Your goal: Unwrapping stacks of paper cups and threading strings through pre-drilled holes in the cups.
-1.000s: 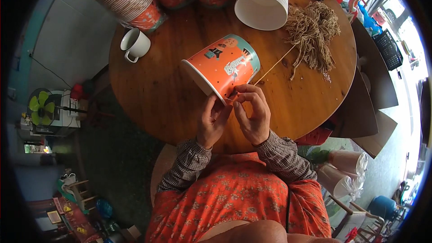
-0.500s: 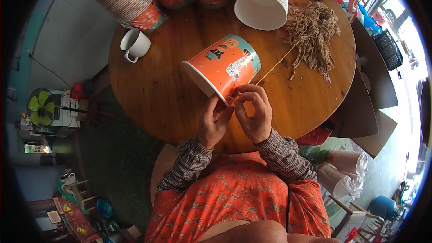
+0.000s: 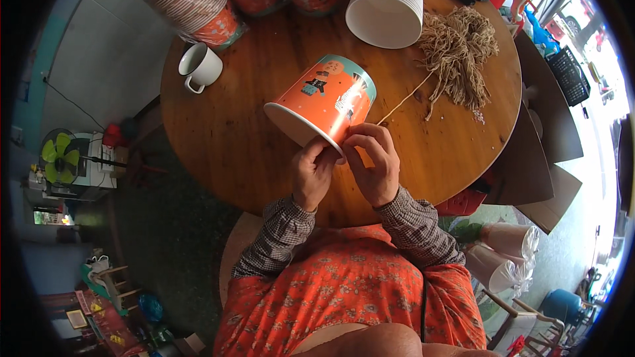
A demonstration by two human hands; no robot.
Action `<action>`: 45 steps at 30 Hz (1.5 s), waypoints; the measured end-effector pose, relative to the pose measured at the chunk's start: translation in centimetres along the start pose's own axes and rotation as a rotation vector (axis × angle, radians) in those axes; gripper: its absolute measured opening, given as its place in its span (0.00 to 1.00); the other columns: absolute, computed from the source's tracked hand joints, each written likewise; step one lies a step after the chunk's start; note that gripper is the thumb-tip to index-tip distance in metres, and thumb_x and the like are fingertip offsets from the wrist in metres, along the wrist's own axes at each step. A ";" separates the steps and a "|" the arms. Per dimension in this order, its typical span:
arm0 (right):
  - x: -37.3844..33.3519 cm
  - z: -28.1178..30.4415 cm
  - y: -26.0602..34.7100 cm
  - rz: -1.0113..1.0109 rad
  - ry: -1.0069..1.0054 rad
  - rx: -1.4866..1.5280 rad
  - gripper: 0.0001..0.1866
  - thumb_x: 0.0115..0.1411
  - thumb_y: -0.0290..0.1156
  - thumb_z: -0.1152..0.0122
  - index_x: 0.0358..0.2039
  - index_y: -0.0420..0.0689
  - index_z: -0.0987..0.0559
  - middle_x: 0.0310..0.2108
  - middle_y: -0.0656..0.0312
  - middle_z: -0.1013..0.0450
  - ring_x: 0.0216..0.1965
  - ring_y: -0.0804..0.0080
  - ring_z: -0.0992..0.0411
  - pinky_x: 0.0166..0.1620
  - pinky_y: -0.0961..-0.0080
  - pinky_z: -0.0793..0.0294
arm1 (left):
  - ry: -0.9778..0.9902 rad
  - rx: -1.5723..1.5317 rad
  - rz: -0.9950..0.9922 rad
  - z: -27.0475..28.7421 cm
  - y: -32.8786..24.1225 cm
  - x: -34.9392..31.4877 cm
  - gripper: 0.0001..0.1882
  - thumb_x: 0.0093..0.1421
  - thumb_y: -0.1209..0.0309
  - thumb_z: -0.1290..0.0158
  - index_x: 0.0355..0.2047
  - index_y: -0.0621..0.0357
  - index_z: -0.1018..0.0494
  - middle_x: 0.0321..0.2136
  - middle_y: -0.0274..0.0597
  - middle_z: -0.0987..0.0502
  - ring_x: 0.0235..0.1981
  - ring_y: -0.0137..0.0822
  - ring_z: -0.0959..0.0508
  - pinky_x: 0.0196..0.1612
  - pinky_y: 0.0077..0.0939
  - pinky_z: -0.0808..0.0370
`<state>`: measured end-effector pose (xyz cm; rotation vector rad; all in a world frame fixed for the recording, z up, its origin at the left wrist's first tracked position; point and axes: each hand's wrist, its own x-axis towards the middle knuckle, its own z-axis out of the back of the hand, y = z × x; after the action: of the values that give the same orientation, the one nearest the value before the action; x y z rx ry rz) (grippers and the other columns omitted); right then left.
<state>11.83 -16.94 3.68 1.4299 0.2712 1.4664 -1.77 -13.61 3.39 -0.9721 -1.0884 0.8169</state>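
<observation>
An orange and teal printed paper bucket [image 3: 325, 96] lies tilted on its side over the round table, its white-rimmed mouth facing left and toward me. My left hand [image 3: 312, 175] grips the near edge of that rim, some fingers hidden inside the mouth. Beside it, my right hand [image 3: 376, 168] is closed in a pinch against the bucket's wall close to the rim. A thin tan string [image 3: 405, 103] runs from a loose bundle of strings [image 3: 460, 56] down to the right fingers, where its end is hidden.
Wrapped stacks of orange paper buckets [image 3: 192, 6] stand at the far left, with a white enamel mug [image 3: 202, 66] before them. A nested stack of white buckets [image 3: 385, 13] lies at the back. Open cardboard boxes [image 3: 522, 165] are past the right edge of the wooden table [image 3: 225, 139].
The bucket has turned slightly, and its printed side has shifted left. My right fingers have closed in nearer the rim, covering the spot where the string showed.
</observation>
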 end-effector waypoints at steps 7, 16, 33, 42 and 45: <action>0.9 0.5 0.0 0.035 0.034 -0.014 0.19 0.48 0.23 0.32 0.42 0.41 0.25 0.47 0.53 0.29 0.46 0.55 0.28 0.48 0.67 0.26 | -0.040 -0.043 0.024 -0.9 1.7 0.9 0.06 0.61 0.81 0.48 0.39 0.65 0.26 0.30 0.38 0.22 0.32 0.25 0.22 0.34 0.19 0.25; 3.5 2.9 -2.4 -0.049 -0.085 -0.018 0.13 0.57 0.18 0.40 0.43 0.39 0.24 0.46 0.54 0.28 0.40 0.68 0.25 0.30 0.80 0.24 | 0.003 0.228 -0.245 -0.9 0.7 0.6 0.06 0.57 0.83 0.46 0.35 0.63 0.27 0.33 0.45 0.24 0.34 0.40 0.23 0.38 0.28 0.26; 5.5 5.5 -9.4 -0.158 0.163 -0.120 0.11 0.59 0.26 0.47 0.42 0.37 0.28 0.34 0.49 0.24 0.31 0.57 0.24 0.36 0.68 0.25 | 0.396 -0.281 -0.119 -3.1 -1.3 4.0 0.03 0.63 0.77 0.53 0.35 0.63 0.30 0.37 0.44 0.21 0.40 0.33 0.22 0.46 0.27 0.26; -0.5 9.5 -4.3 -0.322 0.101 -0.319 0.06 0.57 0.29 0.40 0.32 0.40 0.24 0.28 0.54 0.27 0.29 0.57 0.26 0.32 0.67 0.27 | 0.312 -0.035 -0.244 -7.3 0.8 5.4 0.05 0.63 0.78 0.47 0.39 0.65 0.26 0.32 0.42 0.21 0.35 0.30 0.19 0.39 0.20 0.21; -1.4 10.3 -2.6 -0.289 0.099 -0.378 0.04 0.57 0.29 0.39 0.32 0.43 0.23 0.29 0.57 0.28 0.29 0.58 0.26 0.32 0.67 0.27 | 0.359 -0.024 -0.197 -8.5 1.4 5.5 0.05 0.62 0.79 0.47 0.38 0.65 0.25 0.32 0.42 0.21 0.34 0.30 0.19 0.39 0.21 0.21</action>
<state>21.47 -21.68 3.65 0.9731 0.2361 1.2710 7.82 -10.10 2.50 -0.9702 -0.8661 0.4479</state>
